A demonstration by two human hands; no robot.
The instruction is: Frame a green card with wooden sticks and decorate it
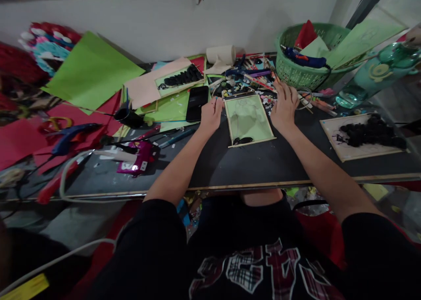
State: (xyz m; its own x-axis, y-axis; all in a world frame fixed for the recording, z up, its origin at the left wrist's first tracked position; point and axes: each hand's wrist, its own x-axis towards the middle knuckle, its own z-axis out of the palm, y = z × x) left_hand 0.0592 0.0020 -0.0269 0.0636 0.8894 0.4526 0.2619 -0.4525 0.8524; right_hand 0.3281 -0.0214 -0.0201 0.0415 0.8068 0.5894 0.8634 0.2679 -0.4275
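A light green panel in a thin wooden frame [248,120] lies flat on the dark table [256,164] in front of me, with a faint drawn outline and a couple of small black pieces near its lower edge. My left hand [211,114] rests curled against the frame's left edge. My right hand [284,108] lies beside the right edge, fingers stretched flat toward the scraps behind it. Neither hand lifts the frame.
A black phone [196,102] lies left of the frame. A green basket [305,58] with paper and a blue glue gun stands at the back right. A board with black pieces [363,137] sits right. Green and red paper sheets [88,72], another glue gun [70,135] and cables are left.
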